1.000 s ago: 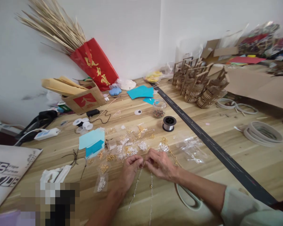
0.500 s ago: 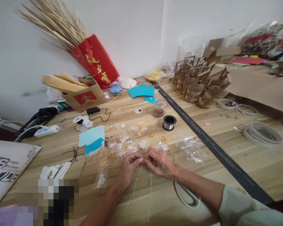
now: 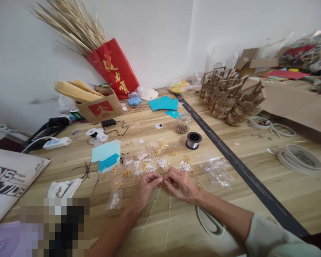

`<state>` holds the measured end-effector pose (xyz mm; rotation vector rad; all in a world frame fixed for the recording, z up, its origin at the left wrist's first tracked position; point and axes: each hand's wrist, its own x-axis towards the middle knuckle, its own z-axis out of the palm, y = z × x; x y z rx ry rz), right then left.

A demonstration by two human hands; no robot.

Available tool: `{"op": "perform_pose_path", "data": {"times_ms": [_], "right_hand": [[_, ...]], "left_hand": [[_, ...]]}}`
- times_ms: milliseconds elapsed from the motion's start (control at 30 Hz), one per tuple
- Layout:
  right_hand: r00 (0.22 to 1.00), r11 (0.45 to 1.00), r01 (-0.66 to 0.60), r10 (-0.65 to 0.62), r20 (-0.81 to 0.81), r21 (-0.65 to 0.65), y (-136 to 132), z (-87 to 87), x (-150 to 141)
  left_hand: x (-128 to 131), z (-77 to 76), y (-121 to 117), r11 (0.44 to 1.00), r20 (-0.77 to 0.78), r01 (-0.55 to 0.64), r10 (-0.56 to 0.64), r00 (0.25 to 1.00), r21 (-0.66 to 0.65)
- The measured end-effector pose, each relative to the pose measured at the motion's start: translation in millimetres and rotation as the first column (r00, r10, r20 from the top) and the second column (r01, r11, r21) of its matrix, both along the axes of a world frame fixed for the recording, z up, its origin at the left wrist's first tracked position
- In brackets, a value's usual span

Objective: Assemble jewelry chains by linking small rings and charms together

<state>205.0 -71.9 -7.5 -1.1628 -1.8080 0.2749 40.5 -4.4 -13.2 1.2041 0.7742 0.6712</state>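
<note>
My left hand [image 3: 146,189] and my right hand [image 3: 181,185] meet fingertip to fingertip low in the middle of the wooden table [image 3: 256,167]. Both pinch the top of a thin silver chain [image 3: 151,210] whose two strands hang down toward me, the right strand [image 3: 168,217] carrying a small gold piece. Just beyond my fingers lie several small clear bags of gold and silver beads [image 3: 147,166]. A gold chain [image 3: 194,173] lies to the right of my right hand.
A wire spool [image 3: 193,140] and a bead jar [image 3: 183,123] stand farther back. Teal paper [image 3: 105,155], crumpled clear bags [image 3: 216,169], wooden lattice baskets [image 3: 230,98], white tape rings [image 3: 299,157], a red bag of reeds [image 3: 113,71] and scissors [image 3: 210,223] under my right forearm surround the spot.
My hands stay pinched together on the chain. The view has drifted slightly, so everything sits a little to the right of where it was.
</note>
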Motion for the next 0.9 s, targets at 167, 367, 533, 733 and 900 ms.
{"op": "perform_pose_path", "data": {"times_ms": [167,367,533,733,900], "right_hand": [[1.000,1.000,-0.004,0.004,0.024,0.018,0,-1.4,0],[0.997,0.999,-0.047,0.047,0.058,-0.008,-3,2.1,1],[0.995,0.997,-0.077,0.076,0.070,0.005,-3,-0.7,2],[0.992,0.995,-0.094,0.095,0.082,-0.015,-4,0.8,2],[0.995,0.995,-0.094,0.095,0.027,-0.045,-5,10.9,3]], "left_hand": [[-2,2.2,-1,1.000,0.003,0.015,-0.015,1.000,0.017],[-5,-2.0,0,0.998,0.025,0.055,-0.056,0.998,0.031],[-6,3.5,0,0.996,0.038,0.073,-0.075,0.996,0.047],[-7,11.5,1,0.997,0.046,-0.010,0.007,0.999,0.071],[-12,18.8,11,0.998,0.088,-0.070,0.069,0.994,0.006]]}}
